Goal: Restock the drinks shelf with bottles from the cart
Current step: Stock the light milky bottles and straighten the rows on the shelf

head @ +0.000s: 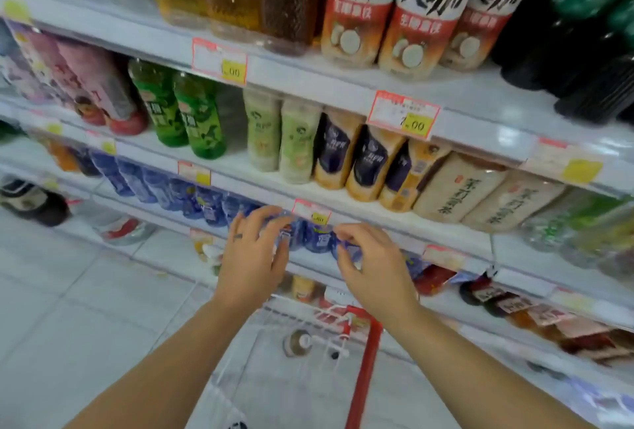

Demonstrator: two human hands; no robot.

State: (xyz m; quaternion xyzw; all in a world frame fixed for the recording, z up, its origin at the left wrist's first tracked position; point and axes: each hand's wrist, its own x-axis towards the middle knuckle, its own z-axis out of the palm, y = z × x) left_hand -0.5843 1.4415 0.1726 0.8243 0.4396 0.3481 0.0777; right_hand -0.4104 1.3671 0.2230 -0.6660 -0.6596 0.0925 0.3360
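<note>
Nearest, at 6 o'clock below both wrists, stood the cart (365, 353) with its red handle; one capped bottle (297, 343) was visible inside it, upright, cap towards the camera, about midway between the two forearms; further stock in the cart could not be made out.

Beyond that, the left hand (252, 257) was grasping a blue-labelled bottle (286, 235) at its 1 o'clock, fingers over the top side and thumb beneath; the right hand (374, 274) was curled round a second blue bottle (350, 253) at its 11 o'clock, though blur left that hold less certain. Both bottles sat at the front edge of the drinks shelf (308, 265), long axes apparently upright; a third blue bottle (320, 238) stood between them, touching or nearly so.

Judgement: the bottles were being seated in the front row; the next reach would run straight down to 6 o'clock, either hand equally placed.

Obstructions: a price tag (311, 214) overhung the gap at 12 o'clock, close above the bottle tops; the blue row (178, 192) ran away towards 10 o'clock, tightly packed.

Farthest, milk-tea bottles (363, 161) and green bottles (199, 116) filled the shelf above; not involved.
</note>
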